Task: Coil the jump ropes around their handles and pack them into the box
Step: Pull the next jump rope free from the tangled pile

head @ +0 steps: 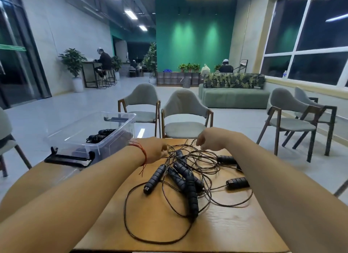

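A tangle of thin dark jump ropes with several black ribbed handles lies on the wooden table. My left hand reaches over the far left of the tangle, fingers curled at the cord. My right hand is at the far edge and pinches a strand of cord, lifting it slightly. Two more handles lie at the right, partly hidden by my right forearm. The clear plastic box stands at the left and holds coiled black ropes.
The box's black latch faces me at its near end. Grey chairs stand just beyond the table's far edge, and more chairs sit at the right. A green sofa and people are far back in the room.
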The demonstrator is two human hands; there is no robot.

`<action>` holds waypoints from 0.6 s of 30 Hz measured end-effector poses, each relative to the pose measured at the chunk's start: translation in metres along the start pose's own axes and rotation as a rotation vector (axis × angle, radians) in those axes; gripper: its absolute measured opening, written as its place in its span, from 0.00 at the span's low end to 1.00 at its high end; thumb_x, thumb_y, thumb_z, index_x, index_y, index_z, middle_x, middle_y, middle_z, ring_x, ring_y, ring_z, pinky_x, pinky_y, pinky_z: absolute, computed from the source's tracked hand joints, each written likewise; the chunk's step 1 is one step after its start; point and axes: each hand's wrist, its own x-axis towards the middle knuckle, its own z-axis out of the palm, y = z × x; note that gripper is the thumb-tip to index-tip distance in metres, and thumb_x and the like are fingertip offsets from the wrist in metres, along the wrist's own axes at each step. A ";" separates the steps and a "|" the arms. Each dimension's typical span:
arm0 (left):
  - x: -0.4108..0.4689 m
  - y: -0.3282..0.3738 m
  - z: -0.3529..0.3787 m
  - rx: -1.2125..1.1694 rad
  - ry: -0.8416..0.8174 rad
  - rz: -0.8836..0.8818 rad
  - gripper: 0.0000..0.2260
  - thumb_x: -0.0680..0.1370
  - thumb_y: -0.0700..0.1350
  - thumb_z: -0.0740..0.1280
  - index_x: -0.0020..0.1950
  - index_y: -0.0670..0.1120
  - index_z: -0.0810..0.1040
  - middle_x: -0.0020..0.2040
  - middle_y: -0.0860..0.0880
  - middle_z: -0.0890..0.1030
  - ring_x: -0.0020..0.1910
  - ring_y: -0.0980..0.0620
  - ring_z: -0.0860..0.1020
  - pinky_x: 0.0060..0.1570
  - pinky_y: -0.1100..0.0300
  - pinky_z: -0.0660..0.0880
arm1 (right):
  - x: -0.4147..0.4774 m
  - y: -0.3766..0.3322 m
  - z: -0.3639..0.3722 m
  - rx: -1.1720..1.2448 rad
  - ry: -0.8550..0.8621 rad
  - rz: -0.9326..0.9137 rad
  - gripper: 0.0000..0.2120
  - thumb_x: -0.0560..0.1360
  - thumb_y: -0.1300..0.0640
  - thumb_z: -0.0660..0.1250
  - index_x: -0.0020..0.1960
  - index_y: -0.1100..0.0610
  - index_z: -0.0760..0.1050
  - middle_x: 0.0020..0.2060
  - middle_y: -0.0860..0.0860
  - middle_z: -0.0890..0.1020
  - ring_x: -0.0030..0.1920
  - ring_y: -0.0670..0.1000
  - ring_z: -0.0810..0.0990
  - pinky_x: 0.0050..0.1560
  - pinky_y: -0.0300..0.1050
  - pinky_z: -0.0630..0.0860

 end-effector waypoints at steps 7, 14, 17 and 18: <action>-0.013 0.009 0.039 -0.040 -0.193 0.076 0.20 0.85 0.47 0.67 0.77 0.56 0.72 0.69 0.51 0.78 0.65 0.48 0.78 0.66 0.52 0.78 | 0.002 -0.012 0.037 -0.005 -0.122 -0.017 0.15 0.80 0.52 0.74 0.66 0.47 0.84 0.61 0.46 0.84 0.60 0.51 0.80 0.68 0.51 0.76; -0.019 0.010 0.036 -0.078 -0.131 0.092 0.10 0.84 0.54 0.67 0.61 0.51 0.81 0.54 0.51 0.83 0.53 0.51 0.81 0.58 0.54 0.80 | -0.003 -0.020 0.071 0.047 -0.163 -0.041 0.21 0.81 0.53 0.70 0.73 0.46 0.77 0.65 0.48 0.81 0.62 0.52 0.78 0.66 0.51 0.77; -0.026 -0.002 0.018 -0.053 -0.260 0.109 0.11 0.83 0.55 0.70 0.62 0.52 0.82 0.57 0.52 0.83 0.56 0.53 0.80 0.61 0.53 0.79 | 0.001 -0.021 0.079 0.063 -0.104 -0.007 0.22 0.81 0.56 0.66 0.74 0.46 0.75 0.67 0.51 0.80 0.63 0.55 0.78 0.64 0.50 0.77; -0.028 -0.003 0.014 -0.016 -0.331 0.109 0.12 0.82 0.51 0.71 0.66 0.53 0.81 0.62 0.53 0.82 0.59 0.53 0.79 0.64 0.52 0.78 | 0.002 -0.021 0.081 0.064 -0.098 0.002 0.22 0.81 0.55 0.65 0.75 0.47 0.74 0.68 0.51 0.80 0.64 0.55 0.78 0.64 0.51 0.76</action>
